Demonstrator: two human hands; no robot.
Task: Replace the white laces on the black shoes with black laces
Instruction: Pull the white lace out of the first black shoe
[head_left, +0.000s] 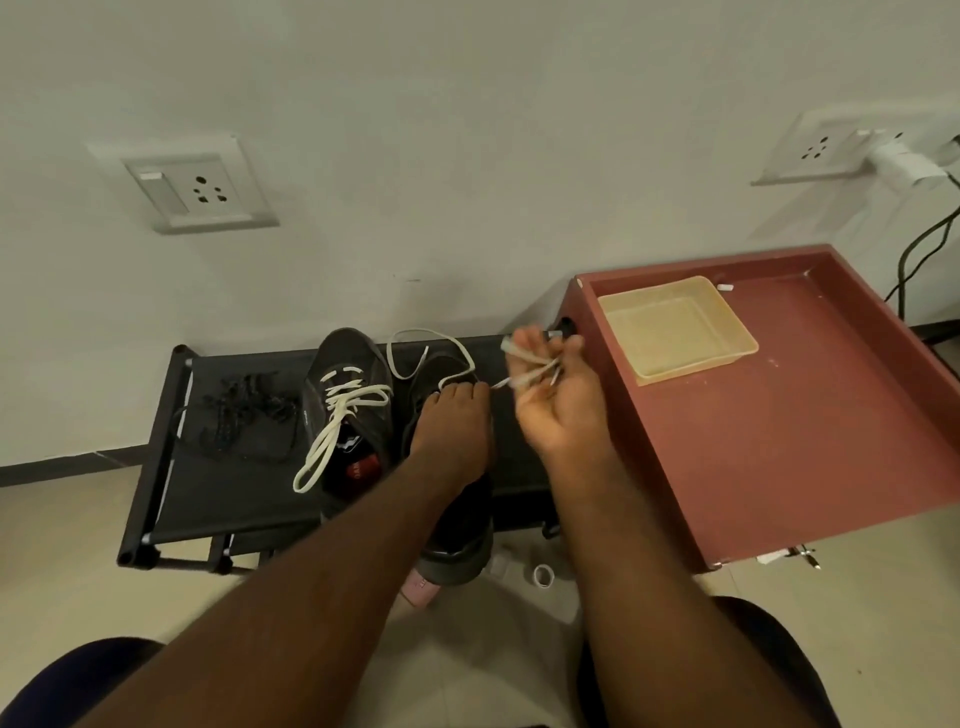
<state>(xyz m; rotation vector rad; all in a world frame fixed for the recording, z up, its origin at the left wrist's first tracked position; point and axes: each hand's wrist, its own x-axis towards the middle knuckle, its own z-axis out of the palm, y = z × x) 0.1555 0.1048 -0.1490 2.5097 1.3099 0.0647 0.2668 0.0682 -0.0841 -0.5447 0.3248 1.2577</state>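
Unlacing is underway: the left hand (454, 421) grips the near-bare black sports shoe (457, 535), and the right hand (556, 410) holds its bunched flat white lace (426, 338). The second black shoe (348, 374) is laced white; the tangled black laces (244, 410) lie unused at the left end of the black fabric bench (208, 499).

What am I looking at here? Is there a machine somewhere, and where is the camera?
There is no machine. These are a person's two bare arms, filmed by one camera worn on the head and looking down. Two black shoes sit on a black rack. The shoe on the left is laced in white, and a heap of black laces lies beside it. The left hand grips the other shoe. The right hand holds a bunch of white lace in its fingers. A red table on the right carries a pale tray.
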